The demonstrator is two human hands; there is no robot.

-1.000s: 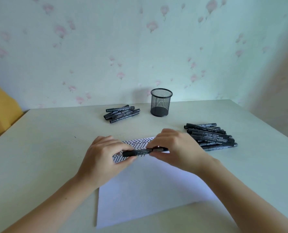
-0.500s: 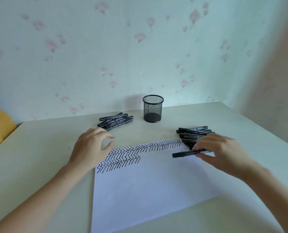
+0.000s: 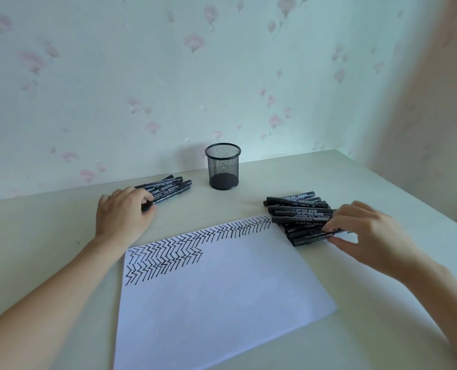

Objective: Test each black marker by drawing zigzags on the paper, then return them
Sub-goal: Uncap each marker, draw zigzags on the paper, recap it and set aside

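Observation:
A white paper [image 3: 216,295] lies on the table, with rows of black zigzags across its top edge. To its right sits a pile of several black markers [image 3: 299,212]. My right hand [image 3: 366,233] pinches the nearest marker [image 3: 311,239] at the front of that pile, where it lies against the others. A smaller pile of black markers [image 3: 168,189] lies at the back left. My left hand [image 3: 123,213] reaches onto its near end, fingers curled over one marker there.
A black mesh pen cup [image 3: 223,166] stands at the back between the two piles, close to the flowered wall. The pale table [image 3: 355,177] ends at the right and near edges.
Both hands held one capped marker over the paper. My right hand carried it right to the large pile, and my left hand moved back and left onto the small pile.

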